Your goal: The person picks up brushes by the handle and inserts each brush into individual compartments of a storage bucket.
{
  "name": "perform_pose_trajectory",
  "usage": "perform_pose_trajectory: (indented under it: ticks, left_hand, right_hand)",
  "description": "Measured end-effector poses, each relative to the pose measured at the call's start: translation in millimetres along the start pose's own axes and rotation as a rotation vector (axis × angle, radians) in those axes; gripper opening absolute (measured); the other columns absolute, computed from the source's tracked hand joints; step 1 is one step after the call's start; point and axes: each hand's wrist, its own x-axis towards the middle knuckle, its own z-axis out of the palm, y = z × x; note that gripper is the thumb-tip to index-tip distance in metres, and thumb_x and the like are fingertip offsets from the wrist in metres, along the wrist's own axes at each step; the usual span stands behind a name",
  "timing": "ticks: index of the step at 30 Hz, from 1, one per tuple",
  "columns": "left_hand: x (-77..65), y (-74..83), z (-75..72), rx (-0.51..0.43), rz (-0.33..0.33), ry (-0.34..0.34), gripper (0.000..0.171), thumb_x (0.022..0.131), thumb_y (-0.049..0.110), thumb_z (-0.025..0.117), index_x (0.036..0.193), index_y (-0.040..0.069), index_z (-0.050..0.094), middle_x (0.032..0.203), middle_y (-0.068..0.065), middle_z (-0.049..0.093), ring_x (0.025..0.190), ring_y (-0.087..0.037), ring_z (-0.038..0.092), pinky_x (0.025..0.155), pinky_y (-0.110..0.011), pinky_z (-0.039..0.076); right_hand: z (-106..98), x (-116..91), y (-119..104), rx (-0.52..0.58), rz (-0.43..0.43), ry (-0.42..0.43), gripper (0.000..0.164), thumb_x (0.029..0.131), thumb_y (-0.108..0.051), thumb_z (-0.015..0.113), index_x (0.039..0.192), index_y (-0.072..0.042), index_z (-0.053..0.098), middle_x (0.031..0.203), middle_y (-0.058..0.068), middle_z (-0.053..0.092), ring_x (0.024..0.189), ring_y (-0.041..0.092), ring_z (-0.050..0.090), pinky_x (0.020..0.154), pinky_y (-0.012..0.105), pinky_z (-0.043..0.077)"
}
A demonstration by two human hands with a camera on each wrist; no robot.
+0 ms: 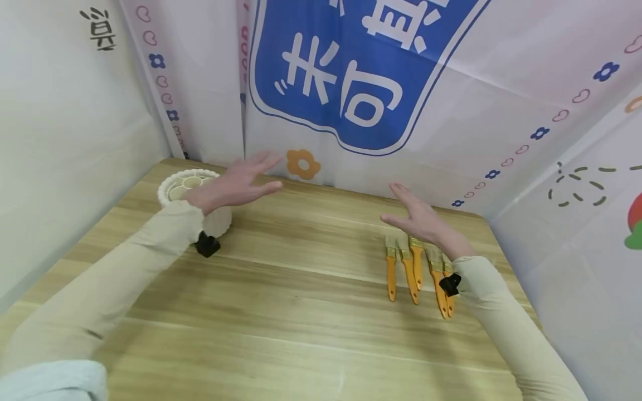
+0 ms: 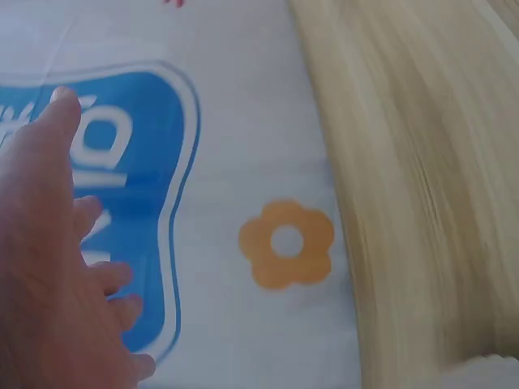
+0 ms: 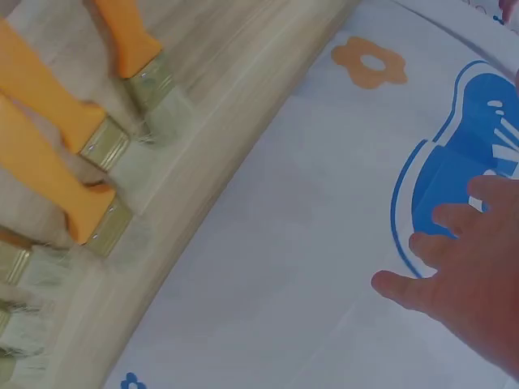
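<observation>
My left hand [image 1: 234, 182] is held in the air above the back left of the table, fingers extended and nothing in it. Behind and below it stands a cream round holder [image 1: 217, 221] with a scalloped rim and round openings on top; the forearm and hand hide part of it. On the right, my right hand [image 1: 423, 218] hovers with fingers spread and thumb apart, holding nothing. Several paintbrushes [image 1: 391, 273] with orange handles and pale bristles lie below it, bristles pointing to the back. The right wrist view shows the brushes [image 3: 57, 170] beside the table edge, apart from the hand.
The wooden table [image 1: 281, 312] meets a white printed cloth [image 1: 200, 100] along its back edge, with a blue sign panel [image 1: 346, 78] and an orange flower [image 1: 303, 165] on it. White walls [image 1: 65, 139] rise at both sides. Each wrist carries a small black device [image 1: 207, 244].
</observation>
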Motion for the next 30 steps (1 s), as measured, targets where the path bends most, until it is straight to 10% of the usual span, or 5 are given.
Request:
perform_pose_trajectory:
  ticks: [12,21,30]
  left_hand:
    - [-61.5,-66.6,-10.1,-0.065,-0.182,0.059,0.069,0.096,0.054,0.034,0.151,0.023,0.007,0.157,-0.016,-0.007,0.144,-0.041,-0.002,0.109,-0.07,-0.002]
    - [-76.5,-99.7,-9.4,-0.058,-0.255,0.073,0.07,0.096,0.053,0.033,0.151,0.019,0.004,0.155,-0.023,-0.003,0.142,-0.048,0.0,0.108,-0.071,0.005]
    - [-99.3,-115.9,3.1,-0.253,-0.296,0.14,0.063,0.101,0.041,0.025,0.151,0.013,0.002,0.154,-0.028,0.004,0.133,-0.059,0.015,0.104,-0.073,0.013]
  right_hand:
    - [8.0,-32.4,47.0,0.085,0.091,-0.009,0.084,0.092,-0.054,0.047,0.151,-0.018,0.001,0.159,0.01,-0.002,0.146,0.038,0.0,0.115,0.062,0.006]
    - [9.9,-64.9,84.8,0.081,0.169,0.005,0.083,0.094,-0.052,0.045,0.15,-0.017,-0.005,0.158,0.014,-0.006,0.143,0.044,0.001,0.111,0.067,0.008]
    - [13.9,-91.1,113.9,0.125,0.247,-0.014,0.081,0.094,-0.052,0.043,0.151,-0.02,-0.005,0.158,0.015,-0.004,0.143,0.045,0.002,0.108,0.07,0.01]
